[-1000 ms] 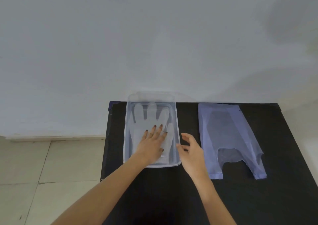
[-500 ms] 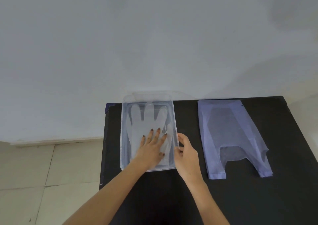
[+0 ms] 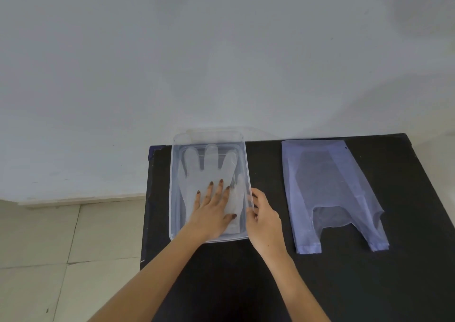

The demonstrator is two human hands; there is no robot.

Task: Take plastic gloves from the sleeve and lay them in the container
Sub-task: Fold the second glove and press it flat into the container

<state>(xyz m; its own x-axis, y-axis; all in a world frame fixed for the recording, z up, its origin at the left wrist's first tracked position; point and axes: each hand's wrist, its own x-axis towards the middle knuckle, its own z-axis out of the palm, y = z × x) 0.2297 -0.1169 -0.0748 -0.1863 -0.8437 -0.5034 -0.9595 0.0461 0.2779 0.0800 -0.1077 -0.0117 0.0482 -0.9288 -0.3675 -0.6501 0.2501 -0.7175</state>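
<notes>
A clear plastic container (image 3: 175, 198) stands at the far left of the black table. A translucent plastic glove (image 3: 209, 164) lies flat inside it, fingers pointing away from me. My left hand (image 3: 211, 213) presses flat on the glove's palm with fingers spread. My right hand (image 3: 262, 218) grips the container's right rim, fingers curled over the edge. The pale blue plastic sleeve (image 3: 330, 188) lies flat on the table to the right, its open end toward me.
The black table (image 3: 270, 284) runs to the right frame edge and ends at the white wall behind. To the left of the table is a pale tiled floor (image 3: 49, 248).
My right hand moved left from the open table to the container's right rim and closed on it. My left hand stayed pressed on the glove. The view shifted slightly.
</notes>
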